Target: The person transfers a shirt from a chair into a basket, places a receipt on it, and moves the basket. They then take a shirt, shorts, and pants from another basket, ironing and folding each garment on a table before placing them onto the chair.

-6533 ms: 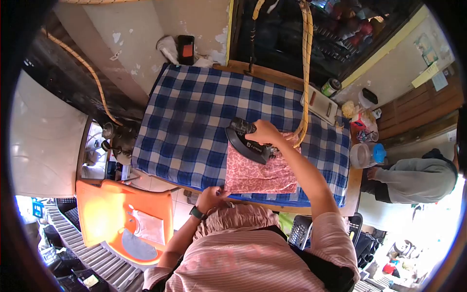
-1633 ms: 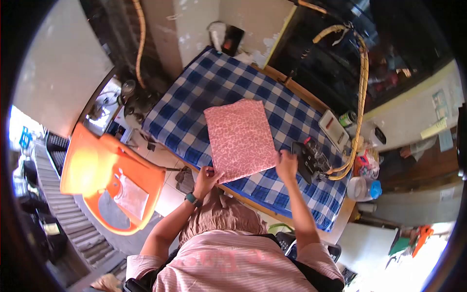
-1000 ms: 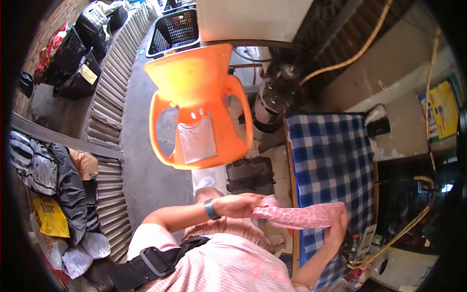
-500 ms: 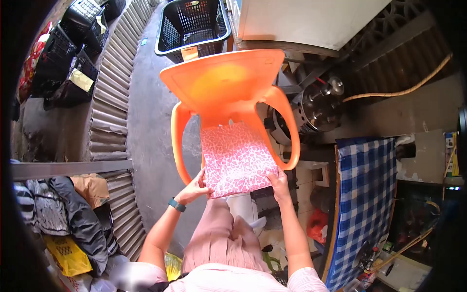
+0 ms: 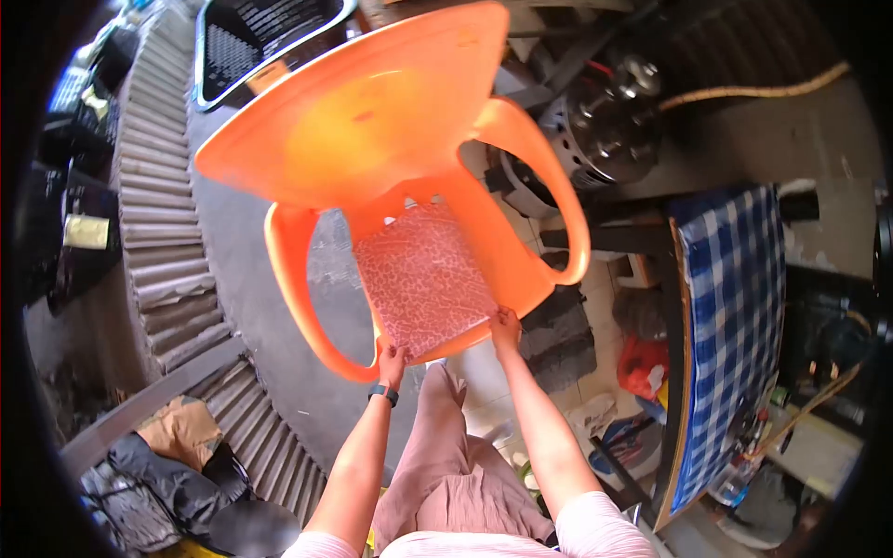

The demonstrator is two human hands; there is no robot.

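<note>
A flat square cushion (image 5: 423, 279) with a pink leopard print lies on the seat of an orange plastic armchair (image 5: 349, 121). My left hand (image 5: 393, 363), with a dark watch on the wrist, pinches the cushion's near left corner beside the chair's armrest. At the near right corner, my right hand (image 5: 505, 329) has its fingers closed on the cushion's edge. The far edge of the cushion reaches toward the cut-outs at the bottom of the backrest.
Behind the chair stands a black plastic basket (image 5: 270, 46). A table with a blue checked cloth (image 5: 730, 325) is on the right, and a metal stove-like appliance (image 5: 605, 130) sits beyond it. Corrugated sheeting (image 5: 167, 232) runs along the left, near piled dark bags (image 5: 158, 474).
My view has turned and the chair looks larger and tilted. The cushion now sits deeper on the seat, with more orange showing on its right. Both hands keep hold of its near corners.
</note>
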